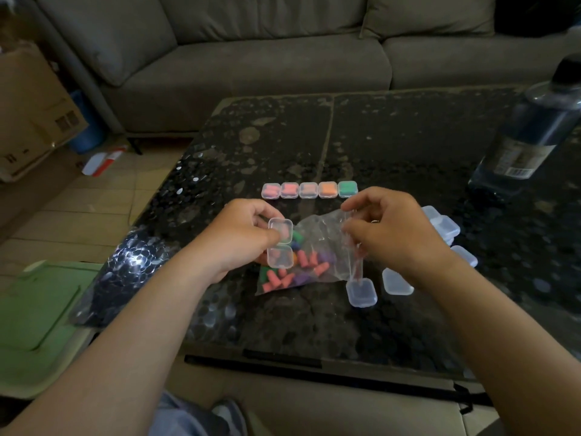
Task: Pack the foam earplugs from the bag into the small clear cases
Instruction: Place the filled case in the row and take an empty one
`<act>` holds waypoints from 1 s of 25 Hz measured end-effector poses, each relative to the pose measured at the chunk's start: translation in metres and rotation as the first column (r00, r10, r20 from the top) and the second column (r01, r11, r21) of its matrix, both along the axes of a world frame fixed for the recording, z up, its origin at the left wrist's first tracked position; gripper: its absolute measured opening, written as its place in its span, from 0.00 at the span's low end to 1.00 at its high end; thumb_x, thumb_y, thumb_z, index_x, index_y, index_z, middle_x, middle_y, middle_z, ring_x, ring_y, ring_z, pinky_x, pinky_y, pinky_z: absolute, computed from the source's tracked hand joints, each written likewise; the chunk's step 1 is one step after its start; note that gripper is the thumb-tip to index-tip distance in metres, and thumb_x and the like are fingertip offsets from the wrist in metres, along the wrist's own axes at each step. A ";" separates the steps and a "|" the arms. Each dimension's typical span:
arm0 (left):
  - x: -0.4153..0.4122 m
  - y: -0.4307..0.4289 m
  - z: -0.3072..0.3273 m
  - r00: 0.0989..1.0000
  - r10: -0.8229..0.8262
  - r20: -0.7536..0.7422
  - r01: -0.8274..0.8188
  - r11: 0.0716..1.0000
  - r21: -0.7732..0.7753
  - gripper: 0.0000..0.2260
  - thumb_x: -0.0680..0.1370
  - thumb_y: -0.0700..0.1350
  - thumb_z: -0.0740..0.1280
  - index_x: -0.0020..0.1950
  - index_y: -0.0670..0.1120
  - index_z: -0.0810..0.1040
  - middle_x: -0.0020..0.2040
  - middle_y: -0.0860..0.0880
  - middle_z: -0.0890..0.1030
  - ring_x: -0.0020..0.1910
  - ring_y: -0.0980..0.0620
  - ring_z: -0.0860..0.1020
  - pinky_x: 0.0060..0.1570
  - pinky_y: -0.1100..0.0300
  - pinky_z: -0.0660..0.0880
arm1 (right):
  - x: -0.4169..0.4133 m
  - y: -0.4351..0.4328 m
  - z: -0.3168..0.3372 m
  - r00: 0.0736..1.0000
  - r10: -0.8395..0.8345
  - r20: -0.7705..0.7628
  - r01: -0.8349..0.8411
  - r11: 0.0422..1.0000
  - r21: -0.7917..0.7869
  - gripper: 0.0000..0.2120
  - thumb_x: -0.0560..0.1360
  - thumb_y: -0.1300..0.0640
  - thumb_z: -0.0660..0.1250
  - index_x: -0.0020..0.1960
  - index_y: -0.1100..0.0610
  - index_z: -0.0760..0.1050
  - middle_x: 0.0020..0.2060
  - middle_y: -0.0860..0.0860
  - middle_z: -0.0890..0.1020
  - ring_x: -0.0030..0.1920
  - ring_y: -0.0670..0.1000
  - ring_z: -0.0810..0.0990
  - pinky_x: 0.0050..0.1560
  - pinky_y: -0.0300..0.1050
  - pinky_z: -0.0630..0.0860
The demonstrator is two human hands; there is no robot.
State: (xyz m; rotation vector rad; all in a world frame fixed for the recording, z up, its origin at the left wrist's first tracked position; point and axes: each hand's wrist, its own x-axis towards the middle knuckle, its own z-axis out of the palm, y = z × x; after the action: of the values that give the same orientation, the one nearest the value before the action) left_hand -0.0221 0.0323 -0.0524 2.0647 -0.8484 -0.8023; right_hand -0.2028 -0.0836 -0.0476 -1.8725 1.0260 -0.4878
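A clear plastic bag (317, 243) of pink, purple, orange and green foam earplugs (283, 280) lies on the dark table (393, 136). My left hand (242, 239) holds an opened small clear case (280, 243) with a pink earplug in its lower half, just above the bag's left side. My right hand (390, 234) pinches the bag's upper right edge. Behind the hands stands a row of several closed, filled cases (309, 190). Empty closed cases lie at the right: one (361, 292) near the bag, another (396, 281) beside it, more (443, 226) behind my right hand.
A tall clear bottle with a black cap (531, 127) stands at the table's right. Bubble wrap (125, 272) hangs over the table's left edge above a green lid (34, 322). A grey sofa (251, 58) lies beyond; cardboard boxes (31, 105) sit on the floor at left.
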 end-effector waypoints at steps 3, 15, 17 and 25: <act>0.001 -0.001 -0.003 0.999 -0.031 0.013 0.030 0.999 0.036 0.09 0.76 0.36 0.72 0.49 0.50 0.83 0.44 0.45 0.86 0.46 0.46 0.85 0.52 0.40 0.82 | 0.001 -0.001 0.001 1.000 -0.023 0.014 0.021 0.991 0.134 0.09 0.77 0.68 0.68 0.49 0.54 0.75 0.40 0.54 0.85 0.38 0.51 0.86 0.41 0.51 0.85; -0.001 -0.003 -0.007 0.997 -0.054 0.059 0.051 0.997 0.049 0.09 0.76 0.38 0.72 0.47 0.53 0.83 0.44 0.48 0.85 0.44 0.51 0.82 0.48 0.53 0.79 | 0.010 0.008 -0.002 0.886 0.354 -0.299 -0.347 0.934 0.079 0.06 0.76 0.66 0.70 0.42 0.59 0.83 0.29 0.52 0.84 0.29 0.50 0.85 0.36 0.47 0.84; -0.001 -0.003 -0.008 0.996 -0.060 0.062 0.057 0.997 0.050 0.09 0.76 0.38 0.72 0.47 0.53 0.83 0.42 0.49 0.84 0.41 0.53 0.81 0.45 0.55 0.77 | 0.011 0.009 -0.003 0.867 0.360 -0.345 -0.368 0.929 0.043 0.06 0.77 0.65 0.70 0.42 0.58 0.81 0.29 0.52 0.84 0.28 0.49 0.84 0.32 0.44 0.83; -0.001 -0.003 -0.008 0.995 -0.073 0.065 0.069 0.996 0.053 0.09 0.76 0.38 0.72 0.48 0.53 0.83 0.43 0.48 0.84 0.42 0.51 0.82 0.46 0.52 0.78 | 0.018 0.010 -0.007 0.822 0.312 -0.477 -0.428 0.890 -0.155 0.09 0.76 0.59 0.71 0.38 0.49 0.77 0.35 0.46 0.81 0.25 0.44 0.78 0.28 0.35 0.76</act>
State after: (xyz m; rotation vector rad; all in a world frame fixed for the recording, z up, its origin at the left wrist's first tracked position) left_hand -0.0233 0.0290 -0.0604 2.1266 -0.9516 -0.8046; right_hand -0.1852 -0.0732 -0.0547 -2.4231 0.8660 0.0543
